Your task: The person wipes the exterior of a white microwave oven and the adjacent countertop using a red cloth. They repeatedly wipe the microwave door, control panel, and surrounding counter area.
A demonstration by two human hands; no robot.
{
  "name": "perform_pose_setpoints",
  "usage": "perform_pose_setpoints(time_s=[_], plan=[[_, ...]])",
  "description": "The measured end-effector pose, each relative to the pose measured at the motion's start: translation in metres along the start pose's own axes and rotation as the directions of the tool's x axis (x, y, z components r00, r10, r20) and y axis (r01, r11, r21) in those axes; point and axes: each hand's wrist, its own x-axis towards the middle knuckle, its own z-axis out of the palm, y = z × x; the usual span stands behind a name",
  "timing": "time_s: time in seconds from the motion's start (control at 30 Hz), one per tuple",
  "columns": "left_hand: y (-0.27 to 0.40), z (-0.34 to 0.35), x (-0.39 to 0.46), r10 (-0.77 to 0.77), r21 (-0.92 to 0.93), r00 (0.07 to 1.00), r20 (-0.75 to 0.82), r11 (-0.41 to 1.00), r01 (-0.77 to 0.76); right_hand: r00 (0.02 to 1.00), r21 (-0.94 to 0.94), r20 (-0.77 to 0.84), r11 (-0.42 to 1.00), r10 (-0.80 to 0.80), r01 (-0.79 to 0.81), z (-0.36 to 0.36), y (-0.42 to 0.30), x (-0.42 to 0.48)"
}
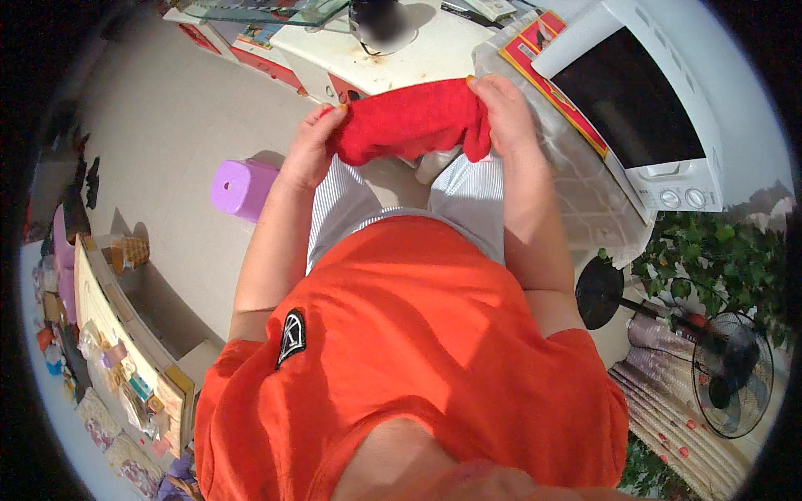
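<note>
A red cloth [410,119] is stretched sideways between my two hands, above my lap. My left hand [315,139] pinches its left end, with the thumb on top. At the other end, my right hand [505,111] grips the upper corner, and a fold of the cloth hangs beside the fingers. The lower edge sags and looks bunched. Beyond the cloth lies the front edge of a white cabinet top [332,59], which bears brown stains. My striped trousers [467,188] show beneath the cloth.
A white microwave oven [633,100] stands at the right on a table with a translucent cover [579,194]. On the floor at left is a purple plastic stool [247,188]. A low table [131,313] holds small items. A standing fan [730,376] is at lower right, near leafy plants [702,250].
</note>
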Motion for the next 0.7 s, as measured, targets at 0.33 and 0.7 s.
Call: perform_pose_setpoints(time_s=[0.33,0.7], plan=[[-0.012,0.025,-0.015,-0.160,-0.386,0.983,0.088,0.904,0.182,0.954,0.463,0.175,0.836,0.242,-0.296,0.017,0.043,-0.056],[-0.012,0.006,0.008,-0.089,0.122,0.990,-0.110,0.987,0.102,0.959,-0.053,-0.056,0.958,0.279,-0.282,-0.066,0.033,-0.064]])
